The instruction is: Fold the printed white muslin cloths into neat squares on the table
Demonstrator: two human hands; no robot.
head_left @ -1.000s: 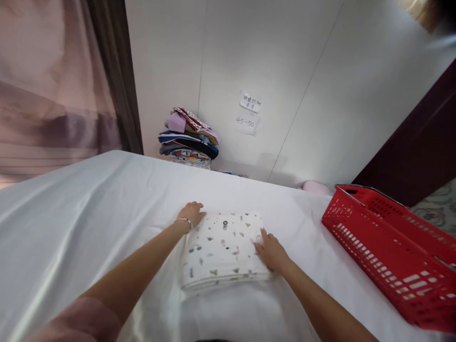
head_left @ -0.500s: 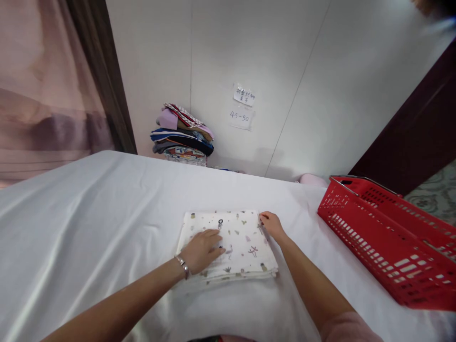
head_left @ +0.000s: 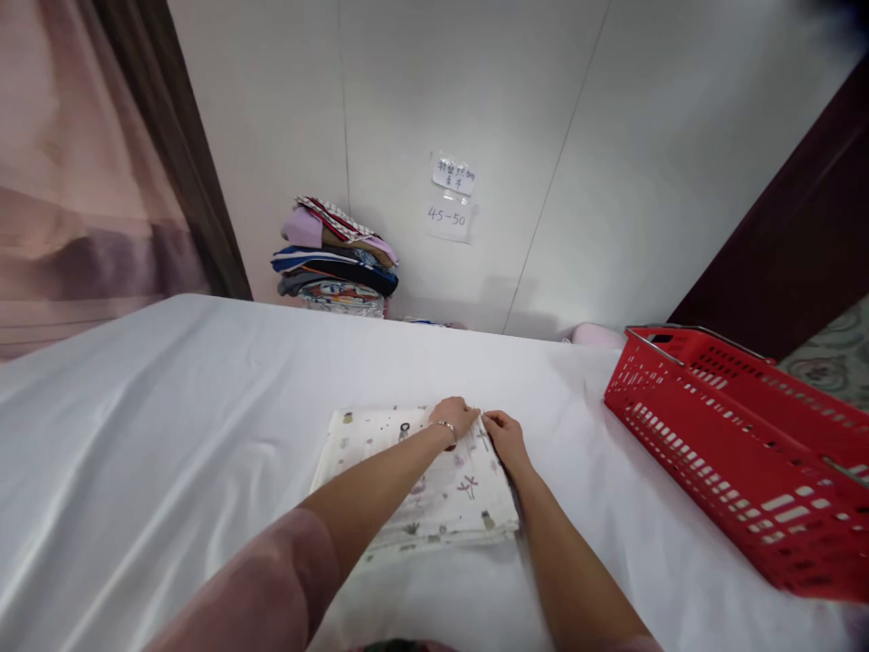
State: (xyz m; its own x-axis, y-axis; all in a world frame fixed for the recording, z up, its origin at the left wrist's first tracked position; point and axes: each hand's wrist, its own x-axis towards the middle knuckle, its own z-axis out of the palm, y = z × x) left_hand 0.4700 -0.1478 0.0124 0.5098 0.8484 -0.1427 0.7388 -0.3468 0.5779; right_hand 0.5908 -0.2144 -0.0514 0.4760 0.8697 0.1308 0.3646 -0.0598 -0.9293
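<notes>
White sheet (head_left: pixel 204 389): left hand (head_left: pixel 454 420) stretched across folded cloth (head_left: pixel 452 498), right hand (head_left: pixel 507 445) alongside; fingers pinching far-right corner.

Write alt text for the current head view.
The left hand and right hand touch the far right corner of a folded, patterned white cloth on a white sheet. A red basket stands at right; stacked fabrics lie beyond the sheet.

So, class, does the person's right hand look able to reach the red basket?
Probably yes: between the right hand, at the edge of the folded cloth, and the red basket lies only white sheet.
</notes>
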